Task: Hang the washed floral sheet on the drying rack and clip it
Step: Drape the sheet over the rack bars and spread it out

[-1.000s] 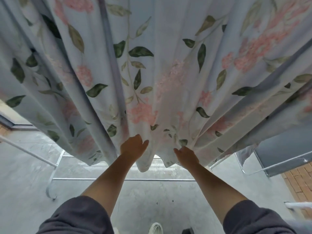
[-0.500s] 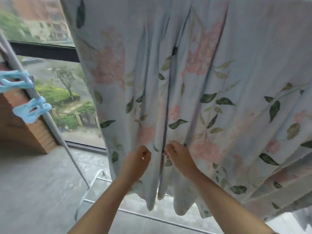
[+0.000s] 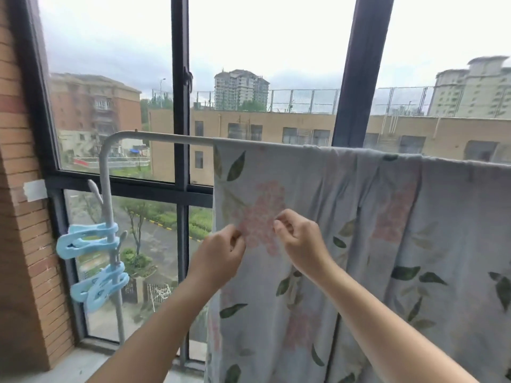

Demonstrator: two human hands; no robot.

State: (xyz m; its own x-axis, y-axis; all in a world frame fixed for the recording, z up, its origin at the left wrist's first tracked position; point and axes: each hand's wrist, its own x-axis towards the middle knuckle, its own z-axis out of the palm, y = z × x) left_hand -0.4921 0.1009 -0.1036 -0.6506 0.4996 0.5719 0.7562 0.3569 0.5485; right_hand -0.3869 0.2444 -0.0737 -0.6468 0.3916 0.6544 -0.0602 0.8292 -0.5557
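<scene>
Single head cam, wide-angle, worn on head. Aimed fwd, approx level, at drying rack [image 3: 166,137] top rail & window [image 3: 179,64]. The sheet [image 3: 359,217] is framed close; forearms cut by btm edge, brick wall [image 3: 19,217] at left edge.

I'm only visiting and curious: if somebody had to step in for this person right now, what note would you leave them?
The left hand pinches the sheet near its left edge.
The right hand pinches the sheet's front, close beside it.
The sheet is draped over the top rail of the rack and hangs in folds.
The two blue clips sit on the rack's upright post; none shows on the sheet.
Done: sheet hung.
Left: probably smooth it out, then fetch the clips and fasten the sheet to the rail.
</scene>
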